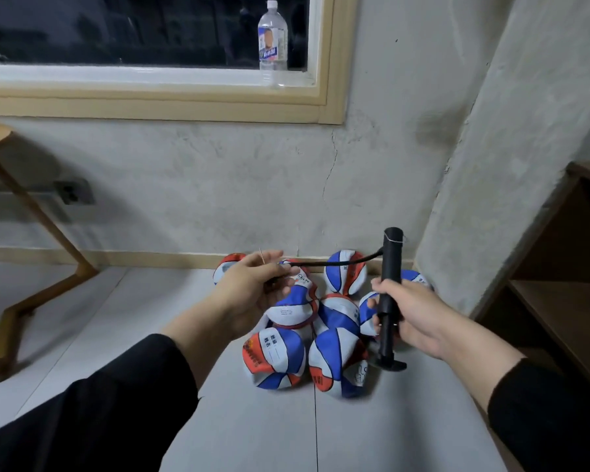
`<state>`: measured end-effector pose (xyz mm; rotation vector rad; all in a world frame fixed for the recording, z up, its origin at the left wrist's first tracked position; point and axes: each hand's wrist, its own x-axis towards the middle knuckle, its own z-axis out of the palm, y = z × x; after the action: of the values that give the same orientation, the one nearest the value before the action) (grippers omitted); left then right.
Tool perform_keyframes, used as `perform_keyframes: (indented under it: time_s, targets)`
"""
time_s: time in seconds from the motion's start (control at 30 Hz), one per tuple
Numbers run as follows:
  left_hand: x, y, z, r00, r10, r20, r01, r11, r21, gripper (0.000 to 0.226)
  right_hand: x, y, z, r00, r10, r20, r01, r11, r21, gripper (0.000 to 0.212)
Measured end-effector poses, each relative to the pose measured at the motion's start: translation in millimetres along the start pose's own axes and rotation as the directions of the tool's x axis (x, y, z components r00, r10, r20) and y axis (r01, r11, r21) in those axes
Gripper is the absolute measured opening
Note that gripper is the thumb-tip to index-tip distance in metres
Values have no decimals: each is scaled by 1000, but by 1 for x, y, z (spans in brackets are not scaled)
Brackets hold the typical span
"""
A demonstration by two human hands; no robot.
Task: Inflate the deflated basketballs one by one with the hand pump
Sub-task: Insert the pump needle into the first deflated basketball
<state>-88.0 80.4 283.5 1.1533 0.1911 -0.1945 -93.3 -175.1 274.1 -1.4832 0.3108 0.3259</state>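
Note:
Several deflated basketballs (334, 366) in blue, white and red lie heaped on the floor against the wall. My right hand (413, 311) grips the barrel of a black hand pump (389, 287), held upright above the heap with its T-handle at the bottom. A black hose (341, 262) runs left from the pump's top. My left hand (252, 287) pinches the end of that hose, and a thin needle (261, 256) sticks up from its fingers.
A wooden table leg (38, 240) stands at the left. A wooden shelf unit (559, 294) stands at the right beside a wall column. A clear water bottle (272, 42) sits on the window sill. The floor is pale tile (246, 437).

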Motion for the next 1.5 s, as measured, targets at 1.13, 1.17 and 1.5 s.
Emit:
perform_keyframes:
  time_s: [1.13, 1.17, 1.5]
  targets:
    - [31, -60, 35, 999, -5, 38, -26, 630, 776, 43, 65, 68, 67, 891, -322, 321, 449, 735, -508, 34]
    - [29, -58, 33, 999, -15, 52, -32, 621, 783, 47, 70, 71, 69, 890, -336, 307, 455, 657, -601, 34]
    - [77, -73, -55, 994, -18, -108, 109, 117, 987, 46, 103, 67, 87, 940, -234, 250, 337, 755, -562, 46]
